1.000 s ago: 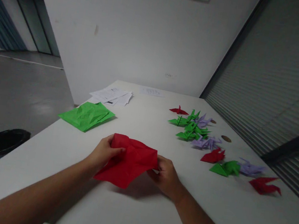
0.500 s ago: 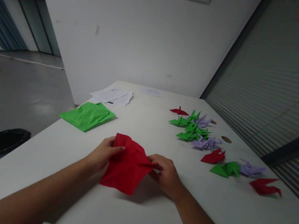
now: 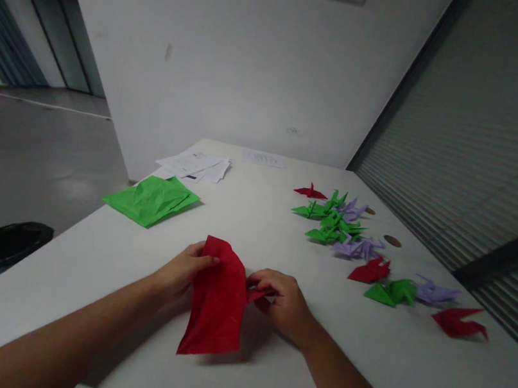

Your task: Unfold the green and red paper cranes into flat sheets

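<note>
A creased sheet of red paper [image 3: 218,304] is held up just over the white table, bent along its right side. My left hand [image 3: 185,274] pinches its upper left edge, thumb on the near face. At the right edge, my right hand [image 3: 282,301] grips a folded-back corner of the same sheet between thumb and fingers. The fingertips behind the paper are partly hidden.
Several green paper sheets [image 3: 153,201] lie at the table's left edge, with printed pages [image 3: 195,165] behind. Folded paper cranes, such as a red one [image 3: 458,322] and a purple one [image 3: 435,292], line the right side. A black-lined bin [image 3: 5,245] stands on the floor.
The right part of the red sheet has bent back, so it looks narrower, and its lower edge hangs lower. Both hands keep their hold, with little movement.
</note>
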### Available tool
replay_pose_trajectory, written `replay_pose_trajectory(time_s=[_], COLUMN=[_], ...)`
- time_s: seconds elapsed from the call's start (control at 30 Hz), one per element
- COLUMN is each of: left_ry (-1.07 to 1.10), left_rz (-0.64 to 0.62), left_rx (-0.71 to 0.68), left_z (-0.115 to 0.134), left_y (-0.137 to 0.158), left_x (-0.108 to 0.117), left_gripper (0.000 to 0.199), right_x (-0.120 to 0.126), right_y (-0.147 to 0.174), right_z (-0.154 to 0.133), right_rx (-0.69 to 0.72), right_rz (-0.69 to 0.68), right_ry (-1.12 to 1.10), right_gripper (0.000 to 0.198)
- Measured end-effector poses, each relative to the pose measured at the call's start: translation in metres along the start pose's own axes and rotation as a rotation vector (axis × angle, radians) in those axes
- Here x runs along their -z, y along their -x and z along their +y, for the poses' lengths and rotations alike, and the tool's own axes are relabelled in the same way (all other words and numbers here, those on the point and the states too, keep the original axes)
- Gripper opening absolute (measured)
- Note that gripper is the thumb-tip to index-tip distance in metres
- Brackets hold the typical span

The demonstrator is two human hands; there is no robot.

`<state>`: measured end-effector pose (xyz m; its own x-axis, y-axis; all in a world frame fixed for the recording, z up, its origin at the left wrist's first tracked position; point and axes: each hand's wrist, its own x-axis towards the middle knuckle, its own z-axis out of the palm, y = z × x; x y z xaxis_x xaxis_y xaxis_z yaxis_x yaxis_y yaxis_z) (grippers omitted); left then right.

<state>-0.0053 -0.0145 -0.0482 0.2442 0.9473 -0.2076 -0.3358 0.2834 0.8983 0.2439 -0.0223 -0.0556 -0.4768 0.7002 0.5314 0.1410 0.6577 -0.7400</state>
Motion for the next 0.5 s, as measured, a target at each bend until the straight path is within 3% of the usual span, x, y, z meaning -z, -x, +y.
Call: replay_pose_trajectory(time_s=[0.3, 0.5], left_ry=[0.048, 0.067], left_rz=[0.037, -0.039], left_rx=[0.025, 0.055], left_z=[-0.003, 0.0], left_y=[0.003, 0.007], left_x=[-0.003, -0.006], left_gripper=[0.024, 0.031], right_x=[-0.004, -0.007], right_y=[0.0, 0.0], right_z=[-0.009, -0.011], right_rx=[-0.002, -0.034], right_rz=[-0.152, -0.186], right_ry=[-0.026, -0.064], right_gripper=[0.015, 0.015])
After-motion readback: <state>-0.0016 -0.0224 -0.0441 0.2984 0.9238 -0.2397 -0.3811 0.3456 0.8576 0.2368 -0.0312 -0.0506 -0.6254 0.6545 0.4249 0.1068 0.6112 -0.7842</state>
